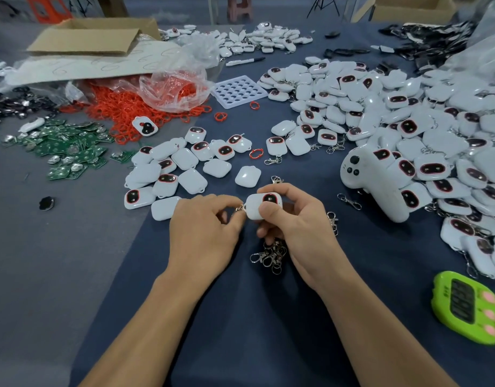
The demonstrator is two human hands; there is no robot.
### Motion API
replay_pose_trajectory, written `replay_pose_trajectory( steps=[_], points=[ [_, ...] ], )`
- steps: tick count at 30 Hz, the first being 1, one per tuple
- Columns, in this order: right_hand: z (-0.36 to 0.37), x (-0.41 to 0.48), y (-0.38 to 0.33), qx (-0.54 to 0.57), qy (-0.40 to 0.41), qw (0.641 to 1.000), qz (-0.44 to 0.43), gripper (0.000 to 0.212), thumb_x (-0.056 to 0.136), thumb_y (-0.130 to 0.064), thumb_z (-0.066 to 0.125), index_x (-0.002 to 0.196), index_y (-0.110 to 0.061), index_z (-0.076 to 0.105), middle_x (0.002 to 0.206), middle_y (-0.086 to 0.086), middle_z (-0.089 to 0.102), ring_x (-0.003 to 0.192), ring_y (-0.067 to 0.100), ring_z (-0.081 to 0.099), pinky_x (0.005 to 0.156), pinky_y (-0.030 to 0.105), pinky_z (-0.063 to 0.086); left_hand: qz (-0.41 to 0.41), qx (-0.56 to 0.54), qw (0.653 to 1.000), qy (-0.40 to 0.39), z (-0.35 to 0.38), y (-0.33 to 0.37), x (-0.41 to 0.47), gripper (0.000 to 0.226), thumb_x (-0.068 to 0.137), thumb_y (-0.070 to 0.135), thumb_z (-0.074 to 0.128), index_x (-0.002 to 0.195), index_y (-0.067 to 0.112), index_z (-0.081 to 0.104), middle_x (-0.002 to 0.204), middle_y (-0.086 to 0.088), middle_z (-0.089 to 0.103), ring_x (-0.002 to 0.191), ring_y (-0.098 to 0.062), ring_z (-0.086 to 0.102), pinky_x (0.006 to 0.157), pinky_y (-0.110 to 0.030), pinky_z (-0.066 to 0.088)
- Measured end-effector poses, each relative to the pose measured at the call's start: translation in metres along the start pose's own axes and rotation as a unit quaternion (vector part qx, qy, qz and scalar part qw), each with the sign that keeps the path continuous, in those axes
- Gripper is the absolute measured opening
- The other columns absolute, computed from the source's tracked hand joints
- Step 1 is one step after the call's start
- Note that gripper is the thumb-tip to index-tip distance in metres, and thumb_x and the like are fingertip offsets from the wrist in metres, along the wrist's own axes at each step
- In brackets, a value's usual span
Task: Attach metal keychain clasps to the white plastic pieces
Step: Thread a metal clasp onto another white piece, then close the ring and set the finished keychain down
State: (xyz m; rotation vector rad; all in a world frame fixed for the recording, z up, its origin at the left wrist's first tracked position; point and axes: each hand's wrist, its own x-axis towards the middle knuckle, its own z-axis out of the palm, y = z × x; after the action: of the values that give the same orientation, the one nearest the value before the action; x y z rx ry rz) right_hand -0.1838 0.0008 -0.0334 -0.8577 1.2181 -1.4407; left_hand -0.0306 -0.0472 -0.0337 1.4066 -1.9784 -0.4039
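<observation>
Clasp point(240, 208) sits pinched in your left grip point(205, 227), touching the left end of the piece point(257, 210), which your right grip point(296, 219) clamps, long axis sideways, just above the desk point(240, 317).

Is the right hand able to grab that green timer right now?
Probably not yet. Bare blue cloth lies between the right hand and the green timer, so the way looks free, but that hand grips a white plastic piece and would need to let go first.
</observation>
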Motion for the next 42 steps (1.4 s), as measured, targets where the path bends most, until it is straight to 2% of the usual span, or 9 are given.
replay_pose_trajectory(
  steps=[9, 13, 16, 25, 27, 30, 32, 38, 42],
  points=[
    [-0.011, 0.011, -0.020, 0.162, 0.035, 0.981, 0.097, 0.018, 0.096, 0.003, 0.059, 0.099, -0.007, 0.073, 0.081, 0.014, 0.073, 0.060, 0.018, 0.066, 0.053, 0.022, 0.053, -0.029, 0.012, 0.998, -0.046, 0.007, -0.009, 0.006, 0.049, 0.084, 0.031, 0.067, 0.132, 0.041, 0.061, 0.098, 0.024, 0.055, 0.093, 0.000, 0.042, 0.077, -0.017, 0.029],
    [-0.049, 0.013, -0.030, 0.461, 0.002, 0.887, -0.015, 0.034, 0.091, -0.005, 0.061, 0.123, -0.008, 0.072, 0.124, 0.005, 0.073, 0.117, 0.019, 0.070, 0.087, 0.029, 0.059, -0.029, 0.021, 0.998, -0.058, 0.009, -0.010, 0.006, 0.045, 0.085, 0.032, 0.064, 0.130, 0.039, 0.063, 0.100, 0.024, 0.053, 0.093, 0.002, 0.040, 0.081, -0.021, 0.030],
    [-0.056, 0.016, -0.026, 0.374, 0.023, 0.926, -0.039, 0.054, 0.090, -0.002, 0.057, 0.142, -0.017, 0.059, 0.137, -0.006, 0.068, 0.128, 0.014, 0.062, 0.097, 0.032, 0.054, -0.034, 0.031, 0.997, -0.063, 0.010, -0.008, 0.006, 0.047, 0.086, 0.032, 0.063, 0.132, 0.038, 0.061, 0.101, 0.023, 0.052, 0.094, -0.001, 0.040, 0.083, -0.024, 0.031],
    [-0.026, 0.015, -0.012, 0.118, -0.005, 0.993, -0.017, 0.042, 0.091, 0.017, 0.051, 0.096, -0.016, 0.077, 0.097, 0.007, 0.080, 0.092, 0.014, 0.072, 0.080, 0.022, 0.054, 0.093, 0.118, 0.983, -0.102, 0.020, 0.003, 0.027, 0.064, 0.093, 0.027, 0.056, 0.154, 0.019, 0.038, 0.156, -0.003, 0.040, 0.140, -0.021, 0.037, 0.111, -0.037, 0.033],
    [-0.023, 0.014, -0.011, 0.066, -0.004, 0.997, -0.028, 0.044, 0.089, 0.021, 0.050, 0.093, -0.014, 0.077, 0.093, 0.009, 0.080, 0.090, 0.014, 0.072, 0.080, 0.021, 0.053, 0.077, 0.082, 0.987, -0.118, 0.023, 0.002, 0.037, 0.052, 0.096, 0.029, 0.060, 0.146, 0.021, 0.048, 0.144, 0.000, 0.054, 0.133, -0.021, 0.046, 0.106, -0.036, 0.038],
    [-0.018, 0.013, -0.009, -0.016, 0.003, 0.999, -0.043, 0.046, 0.087, 0.019, 0.052, 0.089, -0.018, 0.078, 0.091, 0.007, 0.080, 0.091, 0.012, 0.074, 0.077, 0.019, 0.054, 0.077, 0.127, 0.988, -0.032, 0.026, 0.010, 0.039, 0.005, 0.096, 0.029, 0.060, 0.095, 0.024, 0.058, 0.079, 0.008, 0.062, 0.078, -0.026, 0.054, 0.070, -0.035, 0.027],
    [-0.015, 0.014, -0.004, -0.070, 0.033, 0.996, -0.049, 0.041, 0.089, 0.013, 0.056, 0.092, -0.021, 0.078, 0.092, 0.003, 0.081, 0.094, 0.012, 0.076, 0.074, 0.021, 0.057, 0.071, 0.137, 0.987, 0.037, 0.025, 0.011, 0.033, 0.011, 0.098, 0.030, 0.057, 0.089, 0.025, 0.060, 0.063, 0.003, 0.060, 0.062, -0.028, 0.046, 0.064, -0.035, 0.022],
    [-0.008, 0.018, 0.004, -0.168, 0.054, 0.983, -0.051, 0.029, 0.085, -0.051, 0.063, 0.110, -0.041, 0.074, 0.089, -0.006, 0.079, 0.080, 0.015, 0.076, 0.072, 0.038, 0.063, 0.110, -0.064, 0.992, 0.006, 0.011, 0.006, 0.017, 0.027, 0.100, 0.050, 0.049, 0.126, 0.057, 0.052, 0.112, 0.027, 0.065, 0.087, -0.005, 0.059, 0.077, -0.020, 0.046],
    [-0.012, 0.016, 0.001, -0.134, 0.039, 0.989, -0.045, 0.025, 0.087, -0.049, 0.066, 0.109, -0.040, 0.072, 0.088, -0.002, 0.079, 0.087, 0.014, 0.077, 0.083, 0.040, 0.061, 0.131, -0.074, 0.987, -0.058, 0.009, 0.011, 0.011, 0.043, 0.083, 0.054, 0.070, 0.123, 0.064, 0.057, 0.104, 0.040, 0.065, 0.091, 0.000, 0.061, 0.082, -0.010, 0.042]
  ],
)
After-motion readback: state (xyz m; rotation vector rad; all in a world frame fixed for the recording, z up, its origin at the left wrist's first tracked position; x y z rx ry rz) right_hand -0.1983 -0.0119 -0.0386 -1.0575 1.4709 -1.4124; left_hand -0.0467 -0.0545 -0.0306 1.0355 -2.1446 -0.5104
